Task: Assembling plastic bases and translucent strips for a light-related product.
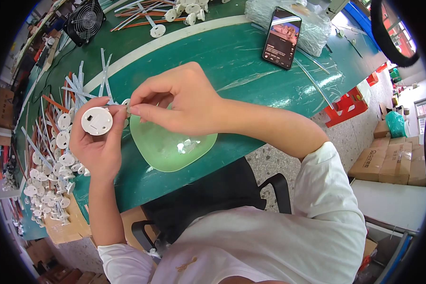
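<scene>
My left hand (98, 154) is wrapped round a white round plastic disc (97, 124) with a small dark slot and a few little holes on its face. The thumb and forefinger of my right hand (187, 102) are pinched together right at my left thumb's tip. Something small and pale shows between the fingertips there, too small to name. Below my right hand lies a light green bowl (163, 154) with small clear shiny pieces (188, 145) inside. Left of my left hand, many white discs with stems (47, 189) are heaped with grey and orange strips (79, 85).
A phone (282, 38) with a lit screen leans against a clear plastic bag (312, 28). More white discs (189, 10) lie at the far edge, near a black fan (84, 21). A black chair (213, 187) stands at the green table (251, 90); a red stool (348, 108) is to the right.
</scene>
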